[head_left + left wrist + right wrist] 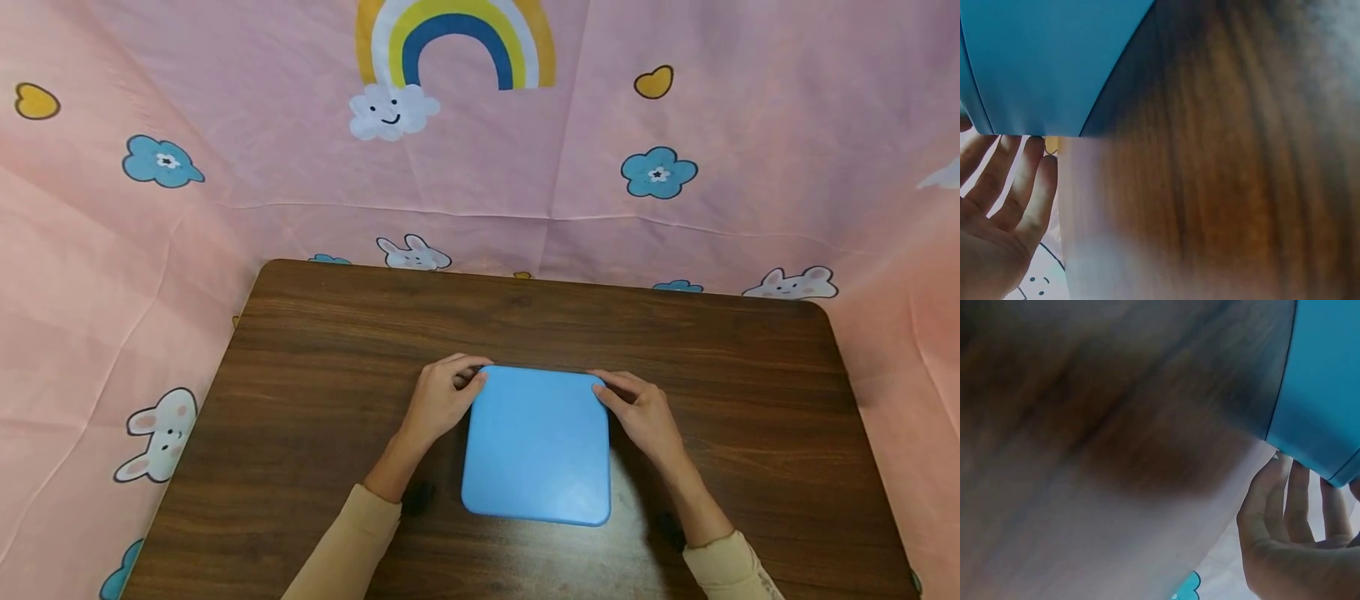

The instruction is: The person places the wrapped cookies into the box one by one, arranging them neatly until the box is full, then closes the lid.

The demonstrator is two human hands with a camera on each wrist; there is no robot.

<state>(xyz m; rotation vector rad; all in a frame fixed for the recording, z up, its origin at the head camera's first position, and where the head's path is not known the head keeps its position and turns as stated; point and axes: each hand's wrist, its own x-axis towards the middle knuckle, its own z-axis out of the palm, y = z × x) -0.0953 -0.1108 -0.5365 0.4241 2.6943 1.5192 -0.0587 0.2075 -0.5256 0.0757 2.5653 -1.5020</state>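
A light-blue square box with rounded corners stands on the brown wooden table, its smooth top facing up. In the left wrist view, a seam near the top of the box sets off what looks like a lid. My left hand holds the far left corner, thumb at the top edge and fingers against the far side. At the far right corner, my right hand grips likewise, its fingers behind the box. The inside of the box is hidden.
The table has rounded far corners and wood grain. Pink cloth printed with a rainbow, rabbits and flowers hangs behind it and along both sides. Small dark objects show below the wrists.
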